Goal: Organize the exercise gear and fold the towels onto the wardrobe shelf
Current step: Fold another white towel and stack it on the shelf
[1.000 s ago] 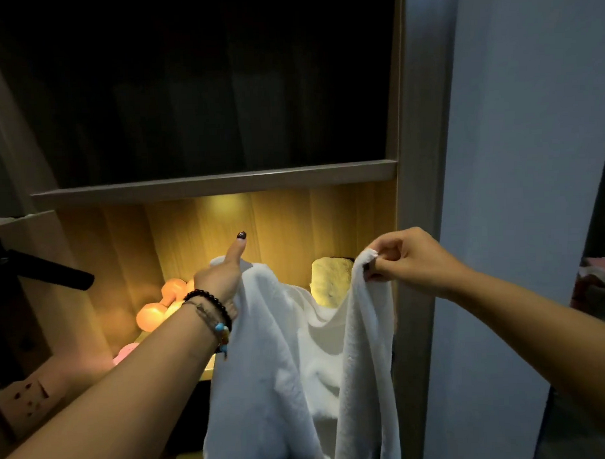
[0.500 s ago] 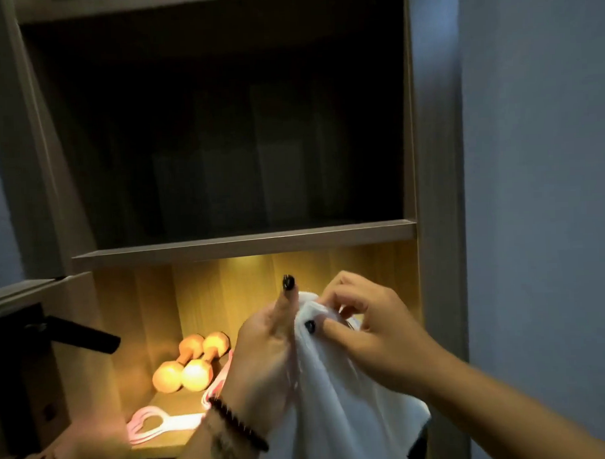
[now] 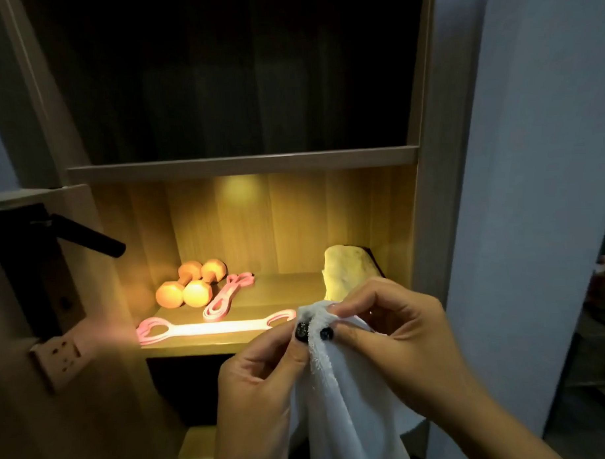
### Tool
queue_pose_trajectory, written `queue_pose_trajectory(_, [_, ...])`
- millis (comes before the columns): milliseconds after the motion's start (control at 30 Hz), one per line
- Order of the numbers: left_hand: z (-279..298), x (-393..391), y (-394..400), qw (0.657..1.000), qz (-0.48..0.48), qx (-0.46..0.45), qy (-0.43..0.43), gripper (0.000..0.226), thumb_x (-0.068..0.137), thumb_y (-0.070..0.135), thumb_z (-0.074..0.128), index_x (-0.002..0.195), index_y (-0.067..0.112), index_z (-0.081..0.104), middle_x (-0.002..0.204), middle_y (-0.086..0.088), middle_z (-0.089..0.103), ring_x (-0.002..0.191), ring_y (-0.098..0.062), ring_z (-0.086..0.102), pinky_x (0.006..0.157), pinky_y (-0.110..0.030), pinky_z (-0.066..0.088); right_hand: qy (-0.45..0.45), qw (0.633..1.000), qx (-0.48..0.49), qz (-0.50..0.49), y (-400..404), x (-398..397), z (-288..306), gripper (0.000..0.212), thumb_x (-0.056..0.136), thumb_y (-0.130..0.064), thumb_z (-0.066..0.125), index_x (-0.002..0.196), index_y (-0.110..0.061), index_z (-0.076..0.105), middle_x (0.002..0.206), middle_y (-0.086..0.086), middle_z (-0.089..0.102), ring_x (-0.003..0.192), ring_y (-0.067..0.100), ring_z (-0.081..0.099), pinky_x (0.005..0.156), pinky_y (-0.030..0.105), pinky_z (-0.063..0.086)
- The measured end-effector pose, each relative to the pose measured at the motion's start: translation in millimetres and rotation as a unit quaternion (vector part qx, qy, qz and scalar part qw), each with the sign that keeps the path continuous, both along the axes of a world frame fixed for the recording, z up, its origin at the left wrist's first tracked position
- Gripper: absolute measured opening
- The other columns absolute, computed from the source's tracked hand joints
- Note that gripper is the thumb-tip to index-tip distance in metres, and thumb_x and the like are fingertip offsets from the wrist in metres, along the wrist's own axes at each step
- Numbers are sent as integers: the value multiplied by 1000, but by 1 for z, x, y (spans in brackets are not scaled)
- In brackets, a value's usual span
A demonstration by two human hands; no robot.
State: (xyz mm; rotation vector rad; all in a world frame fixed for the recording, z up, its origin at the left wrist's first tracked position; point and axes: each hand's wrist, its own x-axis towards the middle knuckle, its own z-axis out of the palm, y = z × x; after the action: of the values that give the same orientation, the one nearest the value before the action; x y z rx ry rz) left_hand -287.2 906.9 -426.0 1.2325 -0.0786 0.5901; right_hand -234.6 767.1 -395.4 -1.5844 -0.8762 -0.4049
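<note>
A white towel (image 3: pixel 348 406) hangs folded in half in front of the lit wardrobe shelf (image 3: pixel 229 343). My left hand (image 3: pixel 261 378) and my right hand (image 3: pixel 394 332) pinch its top corners together, thumbs side by side. On the shelf lie two orange dumbbells (image 3: pixel 190 284) at the left, a coiled pink band (image 3: pixel 228 293) beside them, and a long pink resistance band (image 3: pixel 215 326) along the front edge. A folded towel (image 3: pixel 347 270) stands at the shelf's right, partly hidden behind my right hand.
A dark upper compartment (image 3: pixel 234 77) sits above the lit shelf. A door with a black lever handle (image 3: pixel 88 235) and a wall socket (image 3: pixel 57 354) is at the left. A pale wall panel (image 3: pixel 533 187) flanks the wardrobe on the right.
My hands, spread apart holding the towel open a second ago, have come together, folding the towel in half. The view has tilted down, showing more of the shelf.
</note>
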Motion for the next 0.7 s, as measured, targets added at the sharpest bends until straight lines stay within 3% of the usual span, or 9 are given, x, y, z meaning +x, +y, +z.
queue_pose_trajectory(67, [-12, -11, 3, 1000, -17, -4, -1, 41, 52, 34, 91, 90, 22, 79, 99, -10, 75, 99, -26, 69, 90, -45, 53, 24, 1000, 9, 5, -1, -11, -10, 15, 71, -5, 81, 76, -17, 74, 79, -4, 71, 78, 15, 66, 71, 31, 56])
queue_pose_trajectory(167, [-22, -24, 9, 994, -105, 29, 8, 46, 59, 26, 82, 104, 21, 75, 106, -11, 73, 102, -25, 68, 79, -29, 56, 118, 993, 6, 17, -4, -16, -16, 11, 68, -7, 82, 73, -14, 75, 77, 1, 72, 75, 13, 67, 71, 29, 58])
queue_pose_trajectory(233, [-28, -28, 10, 990, -129, 47, 38, 50, 62, 20, 79, 111, 22, 72, 110, -11, 71, 104, -26, 67, 80, -31, 56, 161, 987, -13, 15, -4, -15, -18, 11, 67, -8, 83, 71, -11, 74, 73, 4, 71, 71, 14, 67, 68, 30, 57])
queue_pose_trajectory(300, [-33, -29, 8, 990, -107, 61, 63, 50, 63, 16, 80, 111, 24, 70, 109, -9, 71, 103, -26, 67, 80, -35, 56, 169, 985, -30, 2, 0, -14, -20, 13, 66, -9, 85, 70, -8, 73, 71, 6, 71, 66, 14, 66, 66, 30, 57])
queue_pose_trajectory(433, [-47, -24, -2, 991, 12, 67, 113, 42, 74, -10, 67, 92, 27, 71, 94, -1, 73, 87, -16, 71, 67, -28, 56, 160, 985, -68, 8, 3, -9, -35, 18, 65, -15, 86, 72, -8, 71, 71, 6, 70, 63, 10, 62, 63, 27, 54])
queue_pose_trajectory(533, [-62, -26, -1, 982, 93, 104, 128, 37, 73, -18, 64, 79, 18, 66, 78, -3, 71, 73, -17, 68, 56, -22, 53, 170, 966, -160, 108, -6, -7, -64, 15, 72, -24, 81, 77, -17, 69, 78, 1, 70, 71, 11, 63, 68, 28, 54])
queue_pose_trajectory(600, [-71, -31, 5, 978, 108, 107, 139, 35, 72, -23, 61, 77, 11, 62, 70, -8, 68, 65, -20, 63, 50, -23, 49, 192, 939, -223, 176, -18, -6, -86, 12, 79, -29, 76, 85, -21, 70, 88, 2, 69, 81, 16, 64, 78, 37, 55])
queue_pose_trajectory(700, [-74, -28, 13, 977, 126, 95, 141, 35, 71, -28, 51, 78, 5, 59, 67, -7, 64, 56, -9, 59, 46, -18, 46, 134, 903, -374, 166, -34, 7, -120, 23, 81, -42, 70, 99, -29, 66, 102, -8, 63, 94, 12, 59, 85, 39, 52])
